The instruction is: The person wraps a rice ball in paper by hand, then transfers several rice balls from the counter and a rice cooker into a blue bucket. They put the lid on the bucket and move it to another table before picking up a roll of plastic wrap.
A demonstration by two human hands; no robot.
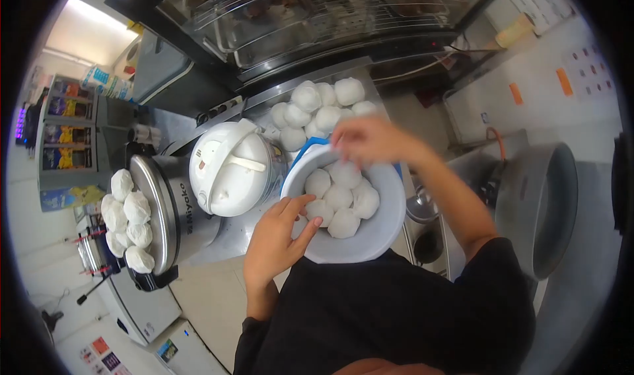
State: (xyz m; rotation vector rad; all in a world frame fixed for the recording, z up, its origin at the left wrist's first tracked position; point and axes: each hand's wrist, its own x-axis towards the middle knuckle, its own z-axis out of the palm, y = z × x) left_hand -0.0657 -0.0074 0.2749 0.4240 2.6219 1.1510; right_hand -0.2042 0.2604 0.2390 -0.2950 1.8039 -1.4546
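A pale grey-white bowl [396,233] in front of my body holds several white round balls [339,197], which look wrapped in thin paper. My left hand [281,236] is over the bowl's left rim, thumb and fingers apart, with the fingertips beside a ball [319,212] at the bowl's left side. Over the far rim is my right hand [370,140], smeared by motion. Its fingers point down toward the ball at the back of the bowl, and I cannot make out whether they hold anything. Something blue [310,147] shows at the bowl's far edge.
More white balls [307,98] are piled on the metal counter behind the bowl. A white rice cooker [231,170] stands left of it. Further left, several wrapped balls [137,206] sit on a Miyako cooker [188,206]. A glass cabinet with racks [317,12] is behind; a large metal pot [551,210] is at right.
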